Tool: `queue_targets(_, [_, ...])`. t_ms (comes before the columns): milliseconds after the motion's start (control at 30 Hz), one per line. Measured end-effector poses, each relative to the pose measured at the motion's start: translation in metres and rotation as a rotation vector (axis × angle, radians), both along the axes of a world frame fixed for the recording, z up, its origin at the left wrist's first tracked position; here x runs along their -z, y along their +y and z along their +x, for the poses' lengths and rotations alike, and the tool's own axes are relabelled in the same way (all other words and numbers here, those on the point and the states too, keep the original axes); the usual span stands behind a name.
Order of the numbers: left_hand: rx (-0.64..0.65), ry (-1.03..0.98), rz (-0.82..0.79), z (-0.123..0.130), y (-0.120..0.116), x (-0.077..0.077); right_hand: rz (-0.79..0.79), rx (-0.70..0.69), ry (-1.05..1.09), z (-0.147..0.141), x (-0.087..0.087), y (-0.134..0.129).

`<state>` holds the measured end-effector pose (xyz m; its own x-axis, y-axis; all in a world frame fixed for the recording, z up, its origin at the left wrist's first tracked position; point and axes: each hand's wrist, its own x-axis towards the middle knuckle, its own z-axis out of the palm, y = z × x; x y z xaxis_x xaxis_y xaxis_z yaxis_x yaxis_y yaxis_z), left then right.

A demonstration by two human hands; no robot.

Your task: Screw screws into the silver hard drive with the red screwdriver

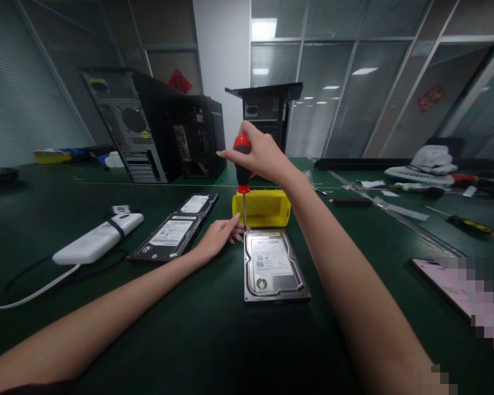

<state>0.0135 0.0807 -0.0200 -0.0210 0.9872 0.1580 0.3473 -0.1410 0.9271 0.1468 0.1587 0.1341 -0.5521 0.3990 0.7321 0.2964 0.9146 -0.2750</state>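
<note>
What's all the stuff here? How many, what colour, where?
Silver hard drive: one, silver, front centre
Dark hard drives: two, black, left of centre
Held screwdriver: one, red-black, upright at silver hard drive
Loose screwdriver: one, black-yellow, right
Box: one, yellow, behind silver hard drive
Corded block: one, white, left
Computers: three, mostly black, back
Phone: one, pinkish screen, right
White bundle: one, white, back right
Small bits: several, mixed, right
Wall signs: two, red, background
Pillar: one, white, background
Table: one, green, underneath
Left hand: one, bare, by held screwdriver's tip
Right hand: one, bare, holding screwdriver

A white pillar [222, 49] adjoins glass partitions [329, 109] behind the green table [379, 241]
</note>
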Motion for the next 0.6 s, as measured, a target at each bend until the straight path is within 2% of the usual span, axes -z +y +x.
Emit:
queue_targets(233, [0.055, 0.056, 0.028, -0.002, -0.003, -0.002, 0.035, -0.022, -0.063, -0.002, -0.001, -0.005])
queue_targets(433, [0.039, 0.057, 0.018, -0.002, -0.003, -0.002, -0.143, -0.086, -0.066, 0.004, -0.007, -0.014])
queue_targets(600, [0.046, 0.098, 0.013, -0.003, -0.004, -0.004, -0.128, -0.075, -0.053, 0.008, -0.008, -0.012])
